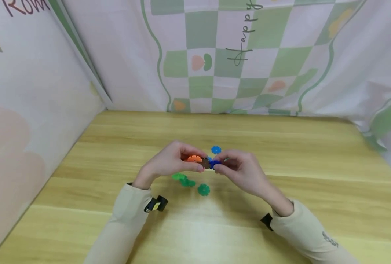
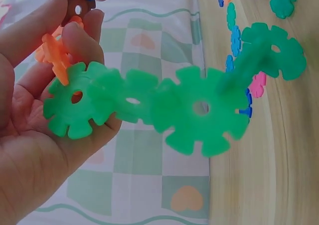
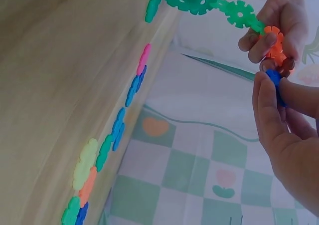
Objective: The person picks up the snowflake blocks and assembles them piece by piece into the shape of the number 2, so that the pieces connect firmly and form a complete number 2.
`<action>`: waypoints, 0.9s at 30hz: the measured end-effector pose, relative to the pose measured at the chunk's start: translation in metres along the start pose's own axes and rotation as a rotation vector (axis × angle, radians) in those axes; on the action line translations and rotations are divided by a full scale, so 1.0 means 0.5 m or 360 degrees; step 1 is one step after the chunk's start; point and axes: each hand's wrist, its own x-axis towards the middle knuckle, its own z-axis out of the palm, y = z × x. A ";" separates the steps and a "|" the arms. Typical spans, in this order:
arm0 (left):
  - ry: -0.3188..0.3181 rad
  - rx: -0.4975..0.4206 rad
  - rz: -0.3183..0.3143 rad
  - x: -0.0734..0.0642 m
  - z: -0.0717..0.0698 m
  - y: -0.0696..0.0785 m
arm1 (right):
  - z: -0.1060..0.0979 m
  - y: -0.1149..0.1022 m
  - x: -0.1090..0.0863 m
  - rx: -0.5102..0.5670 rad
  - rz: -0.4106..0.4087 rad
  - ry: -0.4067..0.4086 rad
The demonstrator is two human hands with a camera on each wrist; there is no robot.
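My left hand (image 1: 169, 159) grips a chain of interlocking snowflake discs by its orange disc (image 1: 194, 158) and brown disc (image 1: 205, 163). From that hand hangs the chain's green part, several green discs (image 2: 202, 132) slotted together, plain in the left wrist view. My right hand (image 1: 246, 174) pinches a dark blue snowflake disc (image 3: 275, 80) between thumb and fingers. That blue disc meets the edge of the brown one; whether their slots are joined, I cannot tell. Both hands are held close together above the table.
On the wooden table (image 1: 195, 231) lie a loose green disc (image 1: 203, 189) and a blue disc (image 1: 216, 149). The right wrist view shows more loose discs in a line, among them a pink disc (image 3: 144, 59) and a pale yellow disc (image 3: 85, 163). A checked curtain (image 1: 202, 29) hangs behind.
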 end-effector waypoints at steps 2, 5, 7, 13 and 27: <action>0.0009 0.0006 -0.0019 0.000 0.001 0.001 | 0.000 0.000 -0.001 0.0016 0.0009 0.0008; 0.0032 0.0056 -0.0037 0.001 0.003 0.002 | -0.001 -0.001 -0.001 0.0073 0.0049 0.0033; 0.0048 0.0096 -0.0038 0.002 0.006 0.003 | -0.002 -0.002 -0.001 0.0107 0.0083 0.0058; 0.0060 0.0126 -0.0028 0.005 0.011 0.000 | -0.002 -0.001 -0.002 0.0123 0.0137 0.0099; 0.0037 0.0050 -0.0024 0.006 0.014 -0.003 | 0.014 0.001 -0.002 0.0047 -0.0094 0.0247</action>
